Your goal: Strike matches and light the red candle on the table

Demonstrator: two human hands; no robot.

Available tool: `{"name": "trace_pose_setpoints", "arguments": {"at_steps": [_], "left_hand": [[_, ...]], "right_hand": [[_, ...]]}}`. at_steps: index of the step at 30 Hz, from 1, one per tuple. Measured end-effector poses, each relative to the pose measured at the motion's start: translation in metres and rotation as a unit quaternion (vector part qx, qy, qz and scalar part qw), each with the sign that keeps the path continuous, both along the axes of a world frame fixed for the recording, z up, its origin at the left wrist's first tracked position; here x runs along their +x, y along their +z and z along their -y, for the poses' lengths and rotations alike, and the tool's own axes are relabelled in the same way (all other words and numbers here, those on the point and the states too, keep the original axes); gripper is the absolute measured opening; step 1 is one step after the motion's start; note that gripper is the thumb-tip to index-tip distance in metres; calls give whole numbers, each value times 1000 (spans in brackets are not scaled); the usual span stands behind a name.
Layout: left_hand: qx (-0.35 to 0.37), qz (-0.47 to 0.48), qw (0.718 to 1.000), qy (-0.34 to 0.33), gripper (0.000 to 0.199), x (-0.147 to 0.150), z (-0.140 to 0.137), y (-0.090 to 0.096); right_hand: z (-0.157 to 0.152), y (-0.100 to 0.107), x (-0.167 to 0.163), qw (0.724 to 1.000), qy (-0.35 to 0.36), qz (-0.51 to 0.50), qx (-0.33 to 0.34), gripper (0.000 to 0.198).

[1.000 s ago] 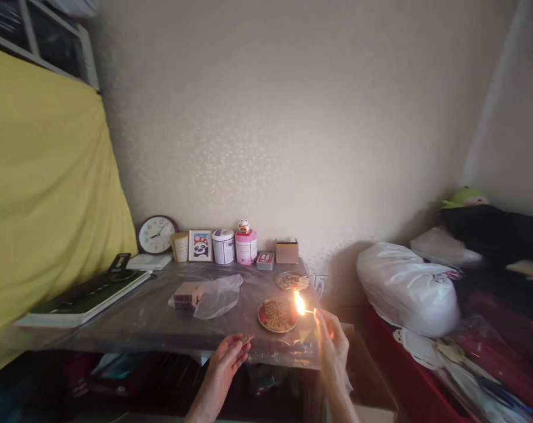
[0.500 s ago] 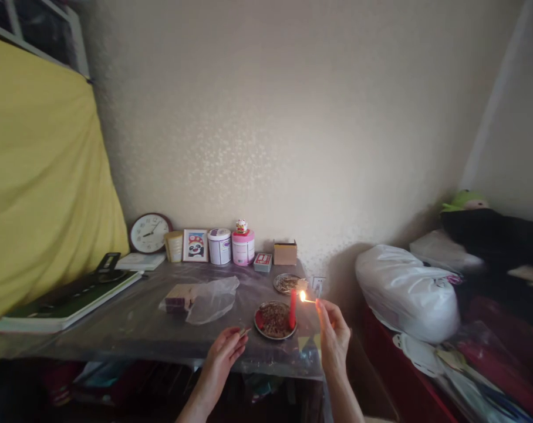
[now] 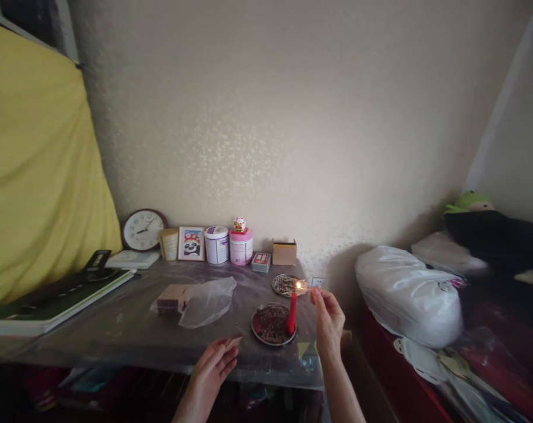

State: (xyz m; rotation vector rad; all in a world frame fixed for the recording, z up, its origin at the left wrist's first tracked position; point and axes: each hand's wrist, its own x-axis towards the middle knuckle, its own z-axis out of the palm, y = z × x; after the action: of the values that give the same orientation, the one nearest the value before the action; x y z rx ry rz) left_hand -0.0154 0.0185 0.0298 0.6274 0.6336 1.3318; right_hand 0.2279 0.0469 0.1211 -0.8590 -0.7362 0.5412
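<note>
My right hand pinches a match between thumb and fingertips. A small flame glows at the match's far end, just above and right of the red candle; whether the wick burns I cannot tell. The candle stands upright at the right side of a round metal plate covered in dark residue. Left of this plate, low over the table's front edge, my left hand is closed on a small flat tan matchbox, partly hidden by the fingers.
Behind the candle lies a second plate with matchsticks. A clear plastic bag and a brown block-like pack lie mid-table. A clock, picture frame, tins and cardboard box line the wall. White bags stand right.
My right hand has moved slightly left and up, bringing the match flame over the candle's top. The flame looks smaller. My left hand has shifted left and down a little.
</note>
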Motion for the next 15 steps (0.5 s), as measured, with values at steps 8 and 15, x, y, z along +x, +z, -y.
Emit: {"name": "trace_pose_setpoints", "arguments": {"at_steps": [8,15], "left_hand": [[-16,-12,1000,-11,27,-1,0,-3],[-16,-24,999,-20,29,0,4,2]], "right_hand": [[-2,-10,-1,999,14,-32,8,22],[-9,-17,2,999,14,-34,6,25]]}}
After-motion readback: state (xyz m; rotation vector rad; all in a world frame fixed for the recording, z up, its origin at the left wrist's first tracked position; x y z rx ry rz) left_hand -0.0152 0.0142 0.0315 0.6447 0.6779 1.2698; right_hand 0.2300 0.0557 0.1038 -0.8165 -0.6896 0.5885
